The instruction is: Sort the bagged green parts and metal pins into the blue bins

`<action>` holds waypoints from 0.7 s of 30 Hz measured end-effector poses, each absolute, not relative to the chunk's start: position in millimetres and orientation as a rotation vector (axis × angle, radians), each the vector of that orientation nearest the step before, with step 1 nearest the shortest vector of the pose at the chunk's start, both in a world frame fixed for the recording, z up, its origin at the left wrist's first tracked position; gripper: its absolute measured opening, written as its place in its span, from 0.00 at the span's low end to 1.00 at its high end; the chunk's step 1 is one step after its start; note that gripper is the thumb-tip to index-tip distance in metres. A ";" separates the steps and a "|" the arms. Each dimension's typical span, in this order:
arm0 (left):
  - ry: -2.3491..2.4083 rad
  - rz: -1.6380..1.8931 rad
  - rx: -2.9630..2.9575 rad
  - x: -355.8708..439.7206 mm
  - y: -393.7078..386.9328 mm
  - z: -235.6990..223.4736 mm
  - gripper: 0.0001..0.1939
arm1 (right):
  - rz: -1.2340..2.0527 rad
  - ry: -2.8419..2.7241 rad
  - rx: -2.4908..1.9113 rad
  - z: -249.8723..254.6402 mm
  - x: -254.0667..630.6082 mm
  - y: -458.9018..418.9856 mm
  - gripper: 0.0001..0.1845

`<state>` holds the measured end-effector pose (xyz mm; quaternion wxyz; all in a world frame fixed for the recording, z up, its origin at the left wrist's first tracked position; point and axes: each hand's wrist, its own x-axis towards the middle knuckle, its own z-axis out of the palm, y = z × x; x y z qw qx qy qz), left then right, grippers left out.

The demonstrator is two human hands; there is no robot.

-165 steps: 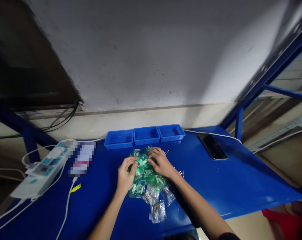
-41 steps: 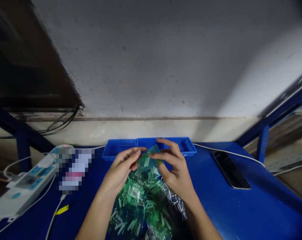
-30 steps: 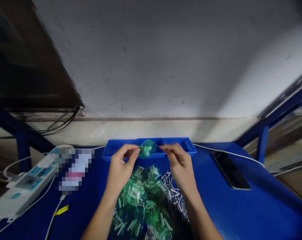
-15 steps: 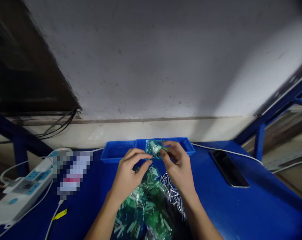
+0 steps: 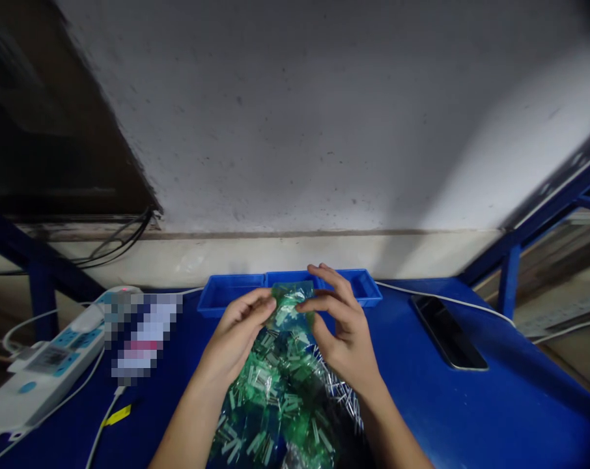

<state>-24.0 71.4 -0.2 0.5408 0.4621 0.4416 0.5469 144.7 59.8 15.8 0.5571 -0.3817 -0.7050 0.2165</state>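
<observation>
A small clear green plastic bag with pale strip-like pieces inside is held up in front of me. My left hand pinches its left edge between thumb and fingers. My right hand is at the bag's right side, fingers spread, the index fingertip over its face; I cannot tell how firmly it touches. Below both hands lies a pile of similar green bags holding pale strips and thin pieces. Loose silvery metal pins lie beside the pile, partly hidden by my right forearm.
Behind the hands, a blue divided tray stands against the wall. A black phone lies on the blue table at right. At left are a white power strip, a pixelated device and a cable with a yellow tag.
The green bag has moved slightly left and down and now hangs flatter. My left hand has gone from open fingers near it to pinching its edge; my right fingers have spread.
</observation>
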 end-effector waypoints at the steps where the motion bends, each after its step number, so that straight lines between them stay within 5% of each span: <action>1: 1.081 1.321 1.171 -24.0 71.0 -0.6 0.11 | 0.515 -1.644 -0.941 14.2 144.7 61.2 0.15; 5: 1.289 1.542 1.678 -20.8 67.8 0.3 0.04 | 0.661 -1.513 -1.119 8.1 146.3 70.6 0.11; 11: 1.198 1.527 2.304 -13.1 64.8 3.4 0.13 | 1.025 -1.320 -1.087 8.0 147.6 76.9 0.16; 17: 1.209 1.263 1.875 -15.9 69.0 -2.0 0.11 | 0.776 -1.423 -1.034 8.2 148.7 73.4 0.10; 21: 1.139 1.285 1.281 -22.4 73.3 -3.2 0.23 | 0.569 -1.722 -0.921 11.3 148.8 70.0 0.15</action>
